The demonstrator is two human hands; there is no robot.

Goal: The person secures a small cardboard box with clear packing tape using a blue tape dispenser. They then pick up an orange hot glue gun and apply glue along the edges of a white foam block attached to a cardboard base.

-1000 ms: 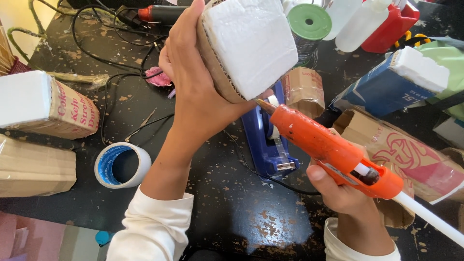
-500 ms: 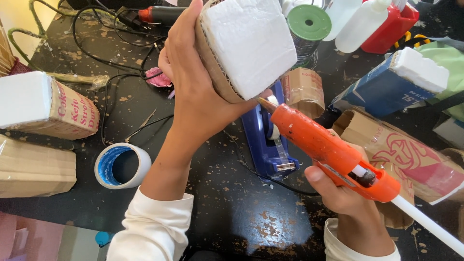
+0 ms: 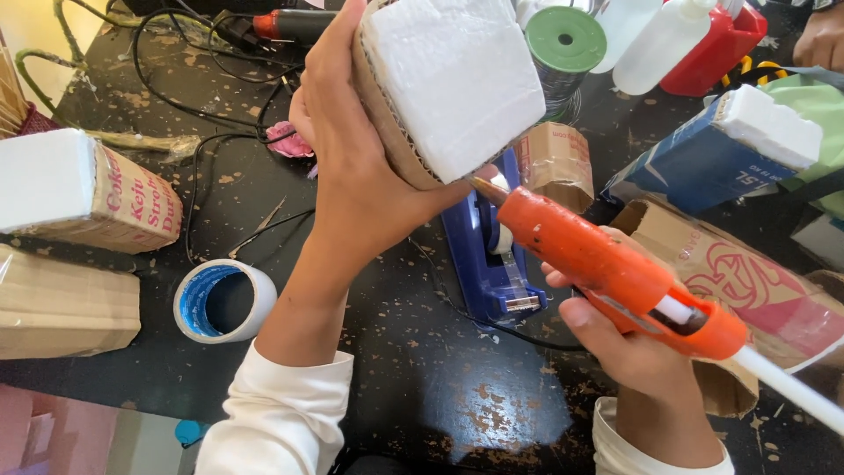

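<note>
At the far left of the dark, paint-flecked worktable (image 3: 457,405) lies a cardboard-wrapped foam block (image 3: 83,192) with a white end face, and just below it a plain brown cardboard-wrapped block (image 3: 61,303). Near these, toward the middle, a roll of tape (image 3: 224,301) with a blue inner ring lies flat on the table, just beside the white sleeve of the left arm. Black cables (image 3: 189,84) loop across the upper left of the table. The left hand (image 3: 356,167) is raised above the table and closed firmly around a white foam block with a cardboard band (image 3: 453,84), fingers wrapped over its far side and thumb along the lower edge, holding it tilted with the white face toward the camera. Behind and below that block a blue tape dispenser (image 3: 488,264) sits on the table, with a small brown taped bundle (image 3: 554,163) just beside it and a green-topped spool (image 3: 567,40) above. The right hand (image 3: 624,339) grips the handle of an orange hot glue gun (image 3: 607,264), fingers curled tight around it; the gun's metal nozzle touches the lower edge of the held block, where foam meets cardboard, and a white glue stick (image 3: 787,387) sticks out of the gun's back toward the lower right. Farther right lie a blue carton with foam in it (image 3: 703,163), a red-printed cardboard piece (image 3: 756,281), white plastic bottles (image 3: 668,40) and a red container (image 3: 716,48).
</note>
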